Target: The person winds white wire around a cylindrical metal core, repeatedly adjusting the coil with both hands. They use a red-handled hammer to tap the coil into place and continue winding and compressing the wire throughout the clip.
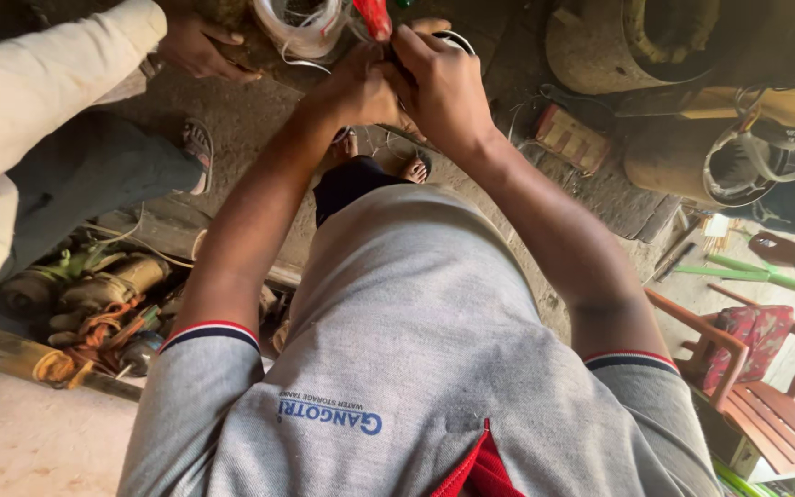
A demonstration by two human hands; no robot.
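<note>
Here both hands meet at the top of the view, close together over a coil of thin pale wire [310, 28]. The left hand [356, 92] is curled narrow, its fingers hidden under the other; what it pinches I cannot tell. The right hand [439, 87] is closed around a tool with a red handle [377, 17], which sticks up just beside the coil.

The wire looks light and springy rather than stiff: loose strands stray off the coil, so it likely tangles and slips loose unless kept taut. Thin strands probably kink or snap if bent sharply, so the bundle is better gripped as a whole than by a single strand. The red handle seems rigid and easy to grip along its length.

Another person's hand [197, 46], in a pale sleeve [39, 83], rests on the ground just left of the coil. Old motors [94, 290] lie lower left, a wooden chair [752, 368] lower right.
</note>
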